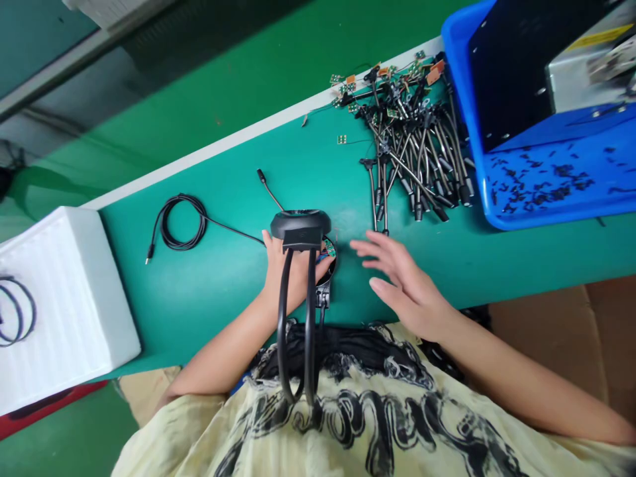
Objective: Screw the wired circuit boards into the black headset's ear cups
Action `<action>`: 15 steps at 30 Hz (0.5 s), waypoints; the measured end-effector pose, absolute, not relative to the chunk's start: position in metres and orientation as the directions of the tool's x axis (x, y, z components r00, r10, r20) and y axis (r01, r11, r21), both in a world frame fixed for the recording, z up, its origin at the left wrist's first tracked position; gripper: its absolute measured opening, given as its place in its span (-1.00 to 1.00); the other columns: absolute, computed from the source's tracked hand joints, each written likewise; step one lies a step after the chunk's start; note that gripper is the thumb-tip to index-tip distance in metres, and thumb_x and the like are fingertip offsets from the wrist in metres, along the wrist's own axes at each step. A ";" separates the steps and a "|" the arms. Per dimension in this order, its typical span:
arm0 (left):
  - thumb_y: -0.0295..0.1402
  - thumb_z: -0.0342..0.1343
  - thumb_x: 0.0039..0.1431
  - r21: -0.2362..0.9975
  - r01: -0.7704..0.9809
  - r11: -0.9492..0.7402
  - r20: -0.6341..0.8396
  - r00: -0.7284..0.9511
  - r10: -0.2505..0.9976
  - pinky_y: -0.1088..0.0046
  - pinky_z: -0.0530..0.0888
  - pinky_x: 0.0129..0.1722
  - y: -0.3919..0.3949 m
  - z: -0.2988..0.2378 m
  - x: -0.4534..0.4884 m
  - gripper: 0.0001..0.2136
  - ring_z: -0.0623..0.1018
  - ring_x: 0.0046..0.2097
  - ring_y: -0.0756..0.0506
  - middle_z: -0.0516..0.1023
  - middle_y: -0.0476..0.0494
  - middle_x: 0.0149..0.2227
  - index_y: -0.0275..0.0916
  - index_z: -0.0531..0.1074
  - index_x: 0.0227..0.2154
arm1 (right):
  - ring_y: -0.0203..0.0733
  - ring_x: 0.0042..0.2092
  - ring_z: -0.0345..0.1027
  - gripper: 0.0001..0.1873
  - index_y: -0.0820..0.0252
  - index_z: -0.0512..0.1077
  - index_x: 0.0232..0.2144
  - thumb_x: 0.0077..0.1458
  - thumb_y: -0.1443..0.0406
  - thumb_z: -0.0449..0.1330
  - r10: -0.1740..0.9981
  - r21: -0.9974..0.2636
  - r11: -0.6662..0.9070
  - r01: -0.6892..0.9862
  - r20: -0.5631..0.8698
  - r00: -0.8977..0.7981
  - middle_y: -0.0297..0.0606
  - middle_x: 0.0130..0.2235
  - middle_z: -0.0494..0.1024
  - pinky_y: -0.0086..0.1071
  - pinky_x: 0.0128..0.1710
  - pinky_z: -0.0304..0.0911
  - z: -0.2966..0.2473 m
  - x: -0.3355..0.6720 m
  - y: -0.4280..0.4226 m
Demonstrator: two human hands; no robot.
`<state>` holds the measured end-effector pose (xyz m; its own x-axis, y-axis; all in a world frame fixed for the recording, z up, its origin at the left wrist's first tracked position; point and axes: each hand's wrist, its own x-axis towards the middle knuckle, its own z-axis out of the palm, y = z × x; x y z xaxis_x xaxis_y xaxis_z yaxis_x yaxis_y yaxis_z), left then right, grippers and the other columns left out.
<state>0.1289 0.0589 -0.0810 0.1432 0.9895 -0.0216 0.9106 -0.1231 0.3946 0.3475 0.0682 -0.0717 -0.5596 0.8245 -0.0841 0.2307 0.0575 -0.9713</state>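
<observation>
My left hand is closed around a round black device part with a small circuit board showing inside it, resting on the green table. A black rounded housing on a looped gooseneck stands in front of that hand, its two black stems running down toward my body. My right hand hovers flat over the table just right of the device, fingers stretched out and apart, holding nothing. A thin black cable runs from the device to a coil at the left.
A pile of black gooseneck stems with small circuit boards lies at the back right. A blue bin with dark scraps and a metal box stands at the far right. A white foam block sits at the left.
</observation>
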 end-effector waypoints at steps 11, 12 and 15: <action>-0.28 0.03 0.25 0.403 0.888 -0.222 0.279 0.112 0.954 0.09 0.27 0.22 0.015 -0.072 0.063 -0.80 0.44 0.13 -0.18 0.57 -0.21 -0.07 -0.19 0.47 -0.14 | 0.04 0.14 0.19 -0.57 0.39 0.27 0.10 0.19 0.36 0.02 0.692 -0.483 0.671 0.562 0.138 -0.708 -0.03 0.04 0.44 -0.07 0.17 0.21 -0.078 0.308 0.080; -0.31 -0.01 0.27 0.416 0.894 -0.169 0.262 0.060 0.963 0.05 0.24 0.24 0.015 -0.076 0.053 -0.79 0.42 0.16 -0.18 0.57 -0.19 -0.07 -0.19 0.47 -0.14 | 0.04 0.13 0.19 -0.56 0.38 0.27 0.11 0.19 0.36 0.02 0.688 -0.472 0.678 0.563 0.137 -0.713 -0.04 0.04 0.43 -0.06 0.18 0.21 -0.079 0.309 0.080; -0.34 -0.04 0.27 0.371 0.921 -0.114 0.152 0.061 0.987 -0.11 0.11 0.27 0.024 -0.091 0.034 -0.72 0.18 0.32 -0.25 0.46 -0.19 0.12 -0.18 0.41 0.00 | 0.06 0.11 0.22 -0.54 0.33 0.29 0.13 0.17 0.37 0.03 0.659 -0.417 0.714 0.563 0.127 -0.741 -0.02 0.06 0.42 -0.02 0.16 0.20 -0.079 0.307 0.082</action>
<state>0.0336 0.0240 -0.0910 0.0607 0.9866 0.1516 0.9214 -0.1138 0.3715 0.3065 0.0817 -0.0785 -0.7413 0.6590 0.1273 0.5630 0.7138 -0.4167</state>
